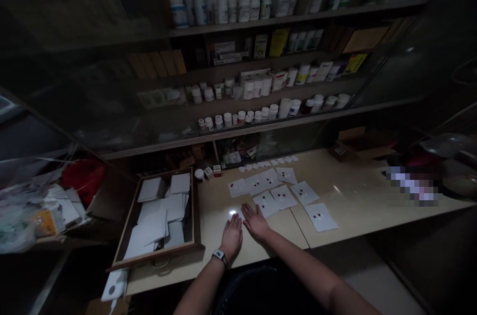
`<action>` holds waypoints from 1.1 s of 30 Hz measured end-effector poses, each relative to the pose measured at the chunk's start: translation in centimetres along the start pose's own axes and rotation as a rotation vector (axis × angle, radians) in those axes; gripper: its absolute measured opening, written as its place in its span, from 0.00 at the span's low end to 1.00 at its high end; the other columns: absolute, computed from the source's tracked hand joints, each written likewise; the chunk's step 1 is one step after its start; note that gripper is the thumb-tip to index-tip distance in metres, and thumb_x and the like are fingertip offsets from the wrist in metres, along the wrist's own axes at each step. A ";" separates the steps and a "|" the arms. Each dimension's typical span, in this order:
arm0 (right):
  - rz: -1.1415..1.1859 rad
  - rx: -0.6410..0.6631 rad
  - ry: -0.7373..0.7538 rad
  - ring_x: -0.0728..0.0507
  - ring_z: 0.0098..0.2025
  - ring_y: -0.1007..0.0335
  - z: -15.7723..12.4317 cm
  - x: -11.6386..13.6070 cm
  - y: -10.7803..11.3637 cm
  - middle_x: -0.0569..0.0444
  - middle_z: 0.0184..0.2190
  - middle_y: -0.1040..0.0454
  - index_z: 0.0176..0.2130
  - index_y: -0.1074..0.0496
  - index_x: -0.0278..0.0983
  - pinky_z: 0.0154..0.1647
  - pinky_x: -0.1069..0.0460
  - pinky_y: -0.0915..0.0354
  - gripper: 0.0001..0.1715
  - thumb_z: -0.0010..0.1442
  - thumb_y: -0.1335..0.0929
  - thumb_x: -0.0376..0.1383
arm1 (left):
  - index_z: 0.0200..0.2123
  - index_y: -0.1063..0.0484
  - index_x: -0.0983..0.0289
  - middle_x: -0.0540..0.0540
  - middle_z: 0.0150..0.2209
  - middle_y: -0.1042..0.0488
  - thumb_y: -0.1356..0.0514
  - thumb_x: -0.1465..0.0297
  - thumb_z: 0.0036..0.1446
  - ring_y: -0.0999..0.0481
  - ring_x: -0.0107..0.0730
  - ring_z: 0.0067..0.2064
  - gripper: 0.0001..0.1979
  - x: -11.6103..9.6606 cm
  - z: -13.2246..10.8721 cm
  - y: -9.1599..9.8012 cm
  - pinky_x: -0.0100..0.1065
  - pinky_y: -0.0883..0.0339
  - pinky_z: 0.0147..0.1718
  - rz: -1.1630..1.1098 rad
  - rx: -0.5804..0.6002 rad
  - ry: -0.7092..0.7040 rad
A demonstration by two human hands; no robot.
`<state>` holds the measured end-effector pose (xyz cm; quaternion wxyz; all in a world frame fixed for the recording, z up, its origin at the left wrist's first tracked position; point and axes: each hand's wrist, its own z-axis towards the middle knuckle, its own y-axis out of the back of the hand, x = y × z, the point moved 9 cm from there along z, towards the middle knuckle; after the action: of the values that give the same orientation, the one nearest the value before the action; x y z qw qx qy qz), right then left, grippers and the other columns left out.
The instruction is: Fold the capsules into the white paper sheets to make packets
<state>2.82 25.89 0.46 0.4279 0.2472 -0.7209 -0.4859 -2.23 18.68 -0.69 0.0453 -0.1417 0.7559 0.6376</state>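
- In the head view, the left hand (231,236) and the right hand (255,221) are held open and flat on the counter, close together but apart, with nothing clasped; a wristwatch (219,257) is worn on the left wrist.
- Just beyond the right fingertips, about eight white paper sheets (283,197) are spread out, with small red pills (317,216) placed on each; no sheet is seen folded.
- Smaller paper squares (268,163) are lined up along the far edge of the counter, their contents too small to tell.
- To the left, a wooden drawer (194,215) is pulled out, and loose white paper sheets (152,218) are piled inside it.
- A small white jar (199,174) is placed beside the drawer's far corner.
- The cream counter (354,196) is crossed by a seam, and a cardboard box (357,140) is set at its far right.
- Behind it, a glass cabinet is stocked with white pill bottles (238,7).
- A red bag (84,181) is heaped at the left.
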 end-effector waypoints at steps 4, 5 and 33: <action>0.019 -0.023 -0.010 0.37 0.62 0.43 0.9 -0.7 1.4 0.43 0.60 0.34 0.55 0.30 0.37 0.62 0.40 0.52 0.23 0.65 0.43 0.32 | 0.63 0.41 0.71 0.66 0.65 0.43 0.54 0.74 0.63 0.47 0.44 0.67 0.25 -0.6 0.1 0.2 0.46 0.49 0.63 0.004 0.049 0.033; 0.019 -0.022 -0.022 0.38 0.59 0.40 1.3 -1.1 1.8 0.43 0.57 0.31 0.51 0.28 0.37 0.60 0.43 0.48 0.21 0.64 0.41 0.31 | 0.63 0.41 0.71 0.66 0.65 0.43 0.54 0.73 0.63 0.47 0.44 0.67 0.25 -0.9 0.1 0.2 0.47 0.50 0.64 0.011 0.056 0.040; 0.019 0.276 0.099 0.42 0.41 0.28 5.3 -2.0 0.6 0.48 0.40 0.21 0.40 0.23 0.36 0.38 0.54 0.40 0.15 0.51 0.32 0.29 | 0.65 0.48 0.70 0.66 0.67 0.48 0.54 0.68 0.63 0.50 0.46 0.68 0.28 -4.4 -1.1 -0.7 0.48 0.47 0.61 0.003 0.104 0.104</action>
<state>-0.64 30.27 -0.64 0.4293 0.3205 -0.7612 -0.3654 2.24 18.20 -0.03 0.0126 -0.1710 0.7895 0.5893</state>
